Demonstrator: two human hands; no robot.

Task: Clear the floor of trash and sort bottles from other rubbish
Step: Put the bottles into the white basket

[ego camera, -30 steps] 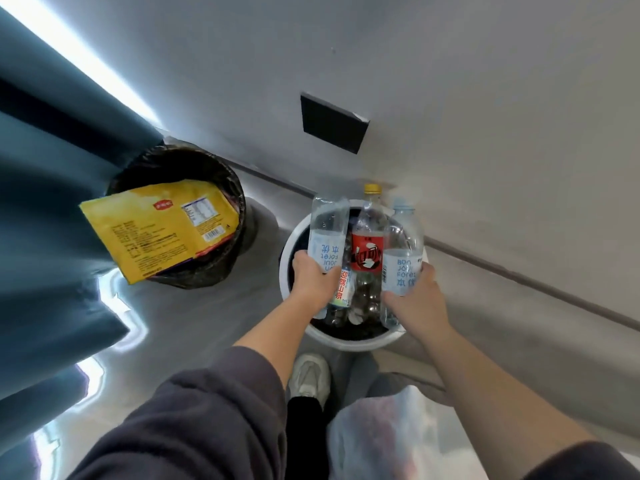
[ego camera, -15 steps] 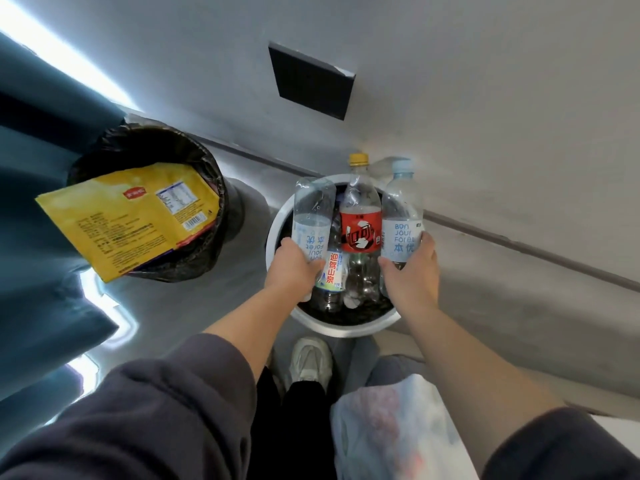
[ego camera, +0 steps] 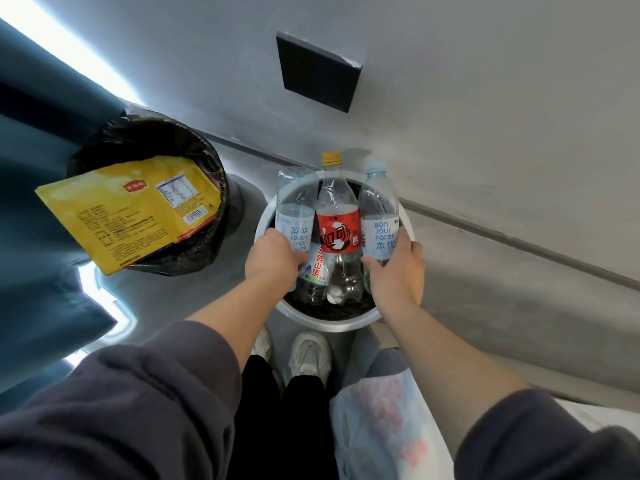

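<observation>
Grey floor (ego camera: 485,289), grey wall (ego camera: 485,98) — left grip (ego camera: 273,258) clasps inverted bottle (ego camera: 294,202), right grip (ego camera: 398,275) blue-capped bottle (ego camera: 377,209) — above bin (ego camera: 329,323)

A plain grey wall (ego camera: 485,81) is seen, with a dark square panel (ego camera: 318,72) mounted on it and a skirting line (ego camera: 519,241) run along its foot. A bright strip of light (ego camera: 62,46) is shown beside a teal curtain (ego camera: 34,150) and is mirrored in the glossy grey floor (ego camera: 502,296).
</observation>
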